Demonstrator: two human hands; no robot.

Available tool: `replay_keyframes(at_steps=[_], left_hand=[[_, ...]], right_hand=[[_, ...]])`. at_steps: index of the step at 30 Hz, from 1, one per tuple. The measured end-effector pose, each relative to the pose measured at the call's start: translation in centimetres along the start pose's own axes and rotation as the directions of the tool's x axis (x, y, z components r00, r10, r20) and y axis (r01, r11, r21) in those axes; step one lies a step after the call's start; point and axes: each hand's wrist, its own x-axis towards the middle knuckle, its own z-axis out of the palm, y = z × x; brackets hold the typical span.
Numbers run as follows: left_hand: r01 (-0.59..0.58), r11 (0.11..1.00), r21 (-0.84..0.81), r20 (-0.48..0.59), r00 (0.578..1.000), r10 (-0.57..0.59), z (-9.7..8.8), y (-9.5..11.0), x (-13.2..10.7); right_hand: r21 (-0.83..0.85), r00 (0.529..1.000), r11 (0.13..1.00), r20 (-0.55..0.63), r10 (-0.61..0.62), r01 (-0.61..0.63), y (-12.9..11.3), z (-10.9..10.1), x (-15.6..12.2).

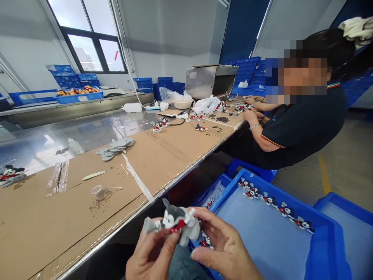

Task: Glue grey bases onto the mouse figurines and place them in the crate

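Observation:
In front of my lap I hold a Mickey Mouse figurine [182, 225] with grey-and-black head, red trousers and pale grey parts, lying on its side in the air. My left hand [154, 251] pinches it from below, thumb against the red part. Around its right end curl the fingers of my right hand [224, 241], the thumb low and partly off the figurine; the contact behind it is hidden. Just right of my hands, a blue tray [262, 233] carries several similar figurines [269, 199] along its far edge. Another figurine [205, 240] shows partly behind my right hand.
Cardboard covers the workbench [171, 149]. On it lie a stack of grey flat pieces [115, 148], a craft knife [95, 175], a cotton swab [124, 169] and a small clear cup [101, 193]. A co-worker [305, 120] sits at the right, handling small parts.

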Motion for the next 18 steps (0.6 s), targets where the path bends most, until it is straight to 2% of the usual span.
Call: replay_keyframes(at_steps=[1, 3, 5, 6, 8, 10, 14, 18], left_hand=[[0.148, 0.985, -0.088, -0.009, 0.989, -0.149, 0.2, -0.1, 0.1], [0.368, 0.898, -0.239, 0.012, 0.926, -0.377, 0.6, 0.0, 0.1], [0.490, 0.818, -0.300, 0.028, 0.862, -0.506, 0.9, 0.2, -0.1], [0.511, 0.804, -0.303, 0.023, 0.848, -0.530, 0.9, 0.3, -0.2], [0.504, 0.815, -0.288, 0.020, 0.854, -0.521, 0.6, 0.0, -0.2], [0.457, 0.851, -0.259, 0.018, 0.883, -0.468, 0.0, -0.8, 0.0], [0.319, 0.931, -0.177, 0.027, 0.947, -0.319, -1.2, -2.9, 0.5], [0.152, 0.987, -0.052, 0.003, 0.988, -0.152, -1.5, -3.3, 0.0]], right_hand=[[0.051, 1.000, 0.998, -0.011, 0.024, -0.024, 0.1, 0.4, 0.1], [0.149, 0.998, 0.987, -0.023, 0.060, -0.056, 0.3, 1.0, 0.5], [0.228, 0.994, 0.970, -0.045, 0.099, -0.086, 0.2, 1.3, 0.8], [0.249, 0.992, 0.964, -0.059, 0.107, -0.090, 0.2, 1.4, 1.0], [0.270, 0.990, 0.958, -0.073, 0.120, -0.096, 0.1, 1.3, 1.3], [0.272, 0.988, 0.956, -0.077, 0.135, -0.110, 0.1, 1.3, 1.4], [0.248, 0.981, 0.963, -0.128, 0.143, -0.108, 0.0, 1.5, 1.2], [0.185, 0.980, 0.982, -0.186, 0.073, -0.038, -0.5, 1.9, 1.0]])
